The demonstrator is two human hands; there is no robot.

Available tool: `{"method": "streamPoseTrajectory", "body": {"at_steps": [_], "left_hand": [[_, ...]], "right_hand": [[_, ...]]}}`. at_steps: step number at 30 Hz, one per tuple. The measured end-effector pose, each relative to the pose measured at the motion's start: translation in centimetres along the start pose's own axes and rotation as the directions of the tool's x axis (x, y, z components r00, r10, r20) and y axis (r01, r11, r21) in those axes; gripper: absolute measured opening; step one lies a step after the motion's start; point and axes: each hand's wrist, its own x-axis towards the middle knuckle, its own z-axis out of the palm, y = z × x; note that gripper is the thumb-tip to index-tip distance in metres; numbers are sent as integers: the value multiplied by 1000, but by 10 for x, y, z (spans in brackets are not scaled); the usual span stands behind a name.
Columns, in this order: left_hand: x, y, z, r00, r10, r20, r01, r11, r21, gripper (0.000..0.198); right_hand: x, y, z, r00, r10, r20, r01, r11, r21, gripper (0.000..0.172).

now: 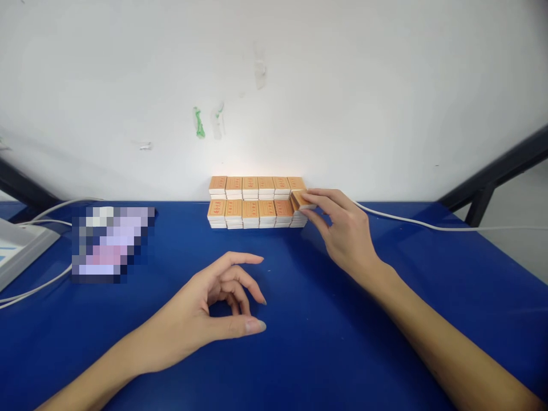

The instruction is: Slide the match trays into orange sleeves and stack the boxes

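Observation:
Small orange-covered booklets with white page edges and red printing stand stacked in two rows, a back row (250, 184) against the wall and a front row (250, 209). At the right end of the front row, my right hand (345, 228) pinches one small booklet (301, 200) between thumb and fingers. That booklet is tilted over the end stack, and my fingertips cover part of it. My left hand (225, 297) hovers over the blue table in front of the rows, thumb and fingers apart, holding nothing.
On the blue table (299, 354), a blurred-out flat object (115, 240) lies at the left. A white device (25, 251) with cables sits at the far left edge. A white cable (411, 224) runs along the right back, near a dark metal frame (496, 182). A pale wall rises behind.

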Motion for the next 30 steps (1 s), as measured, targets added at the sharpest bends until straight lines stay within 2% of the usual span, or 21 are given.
{"method": "streamPoseTrajectory", "body": {"at_steps": [22, 26, 30], "left_hand": [[2, 1, 1, 1000, -4, -6, 4, 1000, 12, 75], [2, 0, 0, 1000, -6, -5, 7, 1000, 23, 75], [3, 0, 1, 1000, 7, -2, -7, 999, 38, 72]], "right_hand": [[-1, 1, 4, 998, 62, 22, -61, 998, -10, 27], [-3, -8, 3, 991, 126, 43, -122, 990, -71, 39], [-1, -21, 8, 967, 250, 43, -239, 956, -170, 56]]}}
